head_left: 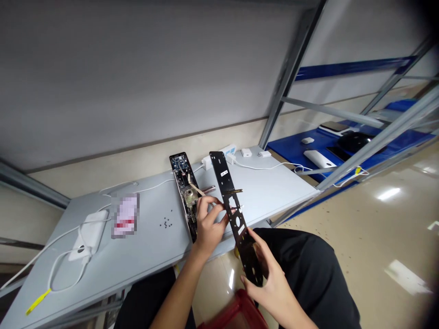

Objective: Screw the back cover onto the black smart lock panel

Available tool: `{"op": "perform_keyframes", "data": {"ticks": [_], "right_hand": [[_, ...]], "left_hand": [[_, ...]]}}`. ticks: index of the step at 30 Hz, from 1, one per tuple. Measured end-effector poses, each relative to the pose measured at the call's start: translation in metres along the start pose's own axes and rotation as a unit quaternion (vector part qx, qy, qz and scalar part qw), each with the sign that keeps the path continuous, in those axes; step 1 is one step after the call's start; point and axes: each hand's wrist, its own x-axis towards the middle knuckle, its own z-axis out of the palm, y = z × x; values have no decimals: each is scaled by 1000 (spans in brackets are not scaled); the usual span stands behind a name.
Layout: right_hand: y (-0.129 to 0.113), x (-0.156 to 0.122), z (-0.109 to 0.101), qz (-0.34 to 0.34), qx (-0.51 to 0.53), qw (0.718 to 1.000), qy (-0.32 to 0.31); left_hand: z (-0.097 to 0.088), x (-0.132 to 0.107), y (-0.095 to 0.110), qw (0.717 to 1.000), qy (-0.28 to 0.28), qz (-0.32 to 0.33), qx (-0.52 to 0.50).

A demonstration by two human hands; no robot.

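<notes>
My right hand [270, 281] grips the lower end of a long black perforated plate [226, 185], held tilted above the table's front edge. My left hand [211, 224] is at the plate's left edge, fingers curled together and tips partly behind it. A fingertip shows through a cutout, beside a small white bit [241, 209]; what the fingers pinch is hidden. A thin brownish strip [233, 191] sticks out across the plate. Left of the plate lies an opened long device [183, 183] with circuit boards, a flat cable and metal parts exposed.
Several small dark screws [166, 223] lie on the grey table [144, 260]. Farther left are a blurred-out pinkish object [126, 214] and a white power bank [89, 233] with cables. White adapters [246, 152] stand behind. A red bin [236, 315] is below, between my legs.
</notes>
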Motion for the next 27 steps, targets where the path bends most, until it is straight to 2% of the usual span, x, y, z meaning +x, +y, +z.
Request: {"op": "perform_keyframes", "data": {"ticks": [2, 5, 9, 12, 16, 19, 21, 23, 25, 27], "right_hand": [[5, 3, 7, -6, 15, 1000, 13], [13, 6, 19, -15, 30, 999, 25], [13, 12, 26, -2, 27, 1000, 14], [7, 15, 26, 6, 24, 1000, 13], [2, 18, 25, 0, 14, 1000, 17], [0, 20, 26, 1, 8, 1000, 13], [-1, 22, 29, 5, 2, 1000, 12], [-4, 25, 34, 8, -4, 1000, 11], [-7, 30, 40, 8, -15, 1000, 11], [-12, 39, 46, 6, -43, 999, 11]], "left_hand": [[-5, 2, -3, 997, 12, 14, 80], [-14, 6, -10, 987, -10, 43, 155], [-21, 5, -15, 976, -26, 60, 210], [-24, 3, -12, 976, -21, 34, 213], [-25, 2, -5, 986, -16, -25, 164], [-22, 4, -5, 987, -13, -131, 87], [-21, 7, -7, 974, -3, -228, -11], [-21, 10, -10, 948, 11, -299, -107], [-23, 13, -13, 928, 29, -336, -160], [-28, 16, -16, 919, 37, -352, -173]]}}
